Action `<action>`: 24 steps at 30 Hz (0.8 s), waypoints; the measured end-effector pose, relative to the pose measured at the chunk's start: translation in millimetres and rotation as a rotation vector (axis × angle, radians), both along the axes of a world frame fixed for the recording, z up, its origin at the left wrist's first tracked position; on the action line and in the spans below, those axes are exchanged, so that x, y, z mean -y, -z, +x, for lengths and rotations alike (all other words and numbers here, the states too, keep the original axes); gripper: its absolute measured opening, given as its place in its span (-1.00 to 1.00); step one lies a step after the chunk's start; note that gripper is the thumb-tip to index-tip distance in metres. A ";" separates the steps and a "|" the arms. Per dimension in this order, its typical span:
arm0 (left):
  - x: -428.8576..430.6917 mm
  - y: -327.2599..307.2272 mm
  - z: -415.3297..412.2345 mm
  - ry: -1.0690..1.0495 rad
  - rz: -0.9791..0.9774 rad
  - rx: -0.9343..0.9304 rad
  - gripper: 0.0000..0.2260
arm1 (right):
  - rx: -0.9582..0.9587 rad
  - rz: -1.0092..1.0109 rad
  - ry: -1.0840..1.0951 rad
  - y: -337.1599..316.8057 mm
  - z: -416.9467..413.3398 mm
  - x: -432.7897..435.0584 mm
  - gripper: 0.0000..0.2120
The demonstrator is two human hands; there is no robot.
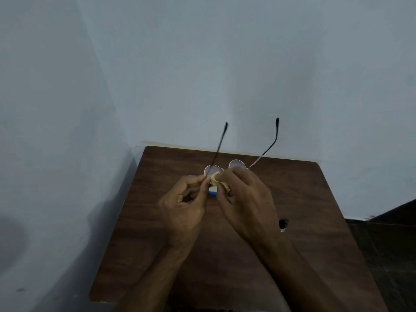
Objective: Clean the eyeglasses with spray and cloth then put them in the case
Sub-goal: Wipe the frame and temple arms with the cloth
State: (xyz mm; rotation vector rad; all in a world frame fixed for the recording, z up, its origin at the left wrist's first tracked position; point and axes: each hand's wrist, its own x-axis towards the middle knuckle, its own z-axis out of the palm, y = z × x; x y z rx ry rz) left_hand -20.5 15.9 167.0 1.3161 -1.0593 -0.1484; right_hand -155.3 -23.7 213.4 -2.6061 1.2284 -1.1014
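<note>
I hold thin-framed eyeglasses (pixel 236 164) above a dark wooden table (pixel 304 199), lenses toward me and both temple arms pointing up and away. My left hand (pixel 186 199) pinches the frame at its left hinge. My right hand (pixel 243 199) pinches a small yellow cloth (pixel 215 176) against the left lens. A blue and white object (pixel 212 190) lies on the table under my hands, mostly hidden; I cannot tell what it is.
The table stands in a corner against pale blue walls. A small round hole (pixel 283 224) sits in the tabletop to the right of my right wrist. Dark floor (pixel 394 244) shows at the right.
</note>
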 end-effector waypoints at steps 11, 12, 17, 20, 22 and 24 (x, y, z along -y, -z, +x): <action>3.3 -4.8 -1.5 0.002 0.048 -0.046 -0.83 | 0.036 -0.069 0.195 -2.5 -21.7 40.8 -0.95; 3.5 -4.7 -2.1 0.005 0.048 -0.044 -0.83 | 0.039 -0.060 0.181 -1.9 -18.6 39.9 -0.95; 4.2 -5.1 1.6 -0.017 0.037 -0.050 -0.81 | 0.025 0.031 0.141 9.0 -14.1 27.9 -0.85; 1.4 -4.4 6.8 0.003 0.030 -0.029 -0.79 | -0.005 0.005 0.190 9.2 -20.8 30.4 -0.85; 0.1 -1.4 8.2 0.027 0.032 0.021 -0.77 | 0.001 -0.034 0.233 4.1 -20.9 34.0 -0.89; 0.2 0.9 8.3 0.048 0.030 0.075 -0.78 | 0.017 -0.039 0.233 -0.5 -14.4 34.4 -0.92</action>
